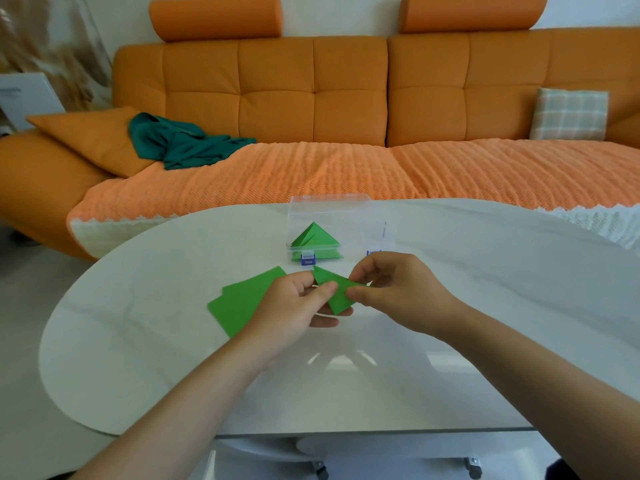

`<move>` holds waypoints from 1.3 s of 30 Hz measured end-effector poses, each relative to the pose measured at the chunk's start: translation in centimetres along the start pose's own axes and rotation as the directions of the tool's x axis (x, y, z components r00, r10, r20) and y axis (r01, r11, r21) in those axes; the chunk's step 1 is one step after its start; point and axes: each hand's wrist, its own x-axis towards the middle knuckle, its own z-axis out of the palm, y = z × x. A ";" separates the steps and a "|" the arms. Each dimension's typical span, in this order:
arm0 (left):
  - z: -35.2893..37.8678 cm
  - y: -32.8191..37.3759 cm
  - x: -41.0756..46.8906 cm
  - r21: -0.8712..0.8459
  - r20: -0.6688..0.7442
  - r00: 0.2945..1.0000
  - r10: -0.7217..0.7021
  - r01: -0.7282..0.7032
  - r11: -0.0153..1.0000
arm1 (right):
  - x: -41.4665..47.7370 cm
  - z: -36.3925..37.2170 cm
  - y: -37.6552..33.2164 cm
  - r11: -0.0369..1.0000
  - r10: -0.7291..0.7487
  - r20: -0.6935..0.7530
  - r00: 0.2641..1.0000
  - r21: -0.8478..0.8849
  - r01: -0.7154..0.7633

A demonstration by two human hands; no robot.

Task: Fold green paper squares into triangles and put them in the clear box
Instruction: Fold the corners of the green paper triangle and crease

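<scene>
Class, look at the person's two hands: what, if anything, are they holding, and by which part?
Both hands hold one folded green paper piece. The left hand pinches its left part, thumb on top; the right hand pinches its right corner.

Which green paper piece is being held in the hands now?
The folded piece pinched between left hand and right hand; flat squares lie on the table.

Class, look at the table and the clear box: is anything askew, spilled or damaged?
Nothing stands out. Folded triangles sit inside the clear box, flat squares lie loosely stacked beside it.
</scene>
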 end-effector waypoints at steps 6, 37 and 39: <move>0.6 -0.1 -0.2 -0.020 -0.029 1.000 -0.011 0.010 1.000 | 0.0 -0.3 -0.3 0.985 0.113 0.082 0.990 0.125 -0.123; -2.1 1.0 -0.3 0.170 0.032 0.984 0.175 -0.178 0.969 | 0.5 -2.5 -0.2 0.951 0.232 0.390 0.891 0.100 -0.292; -2.2 0.9 -0.2 0.188 0.025 0.987 0.161 -0.163 0.969 | 0.6 -2.4 -0.2 0.954 0.232 0.389 0.892 0.087 -0.286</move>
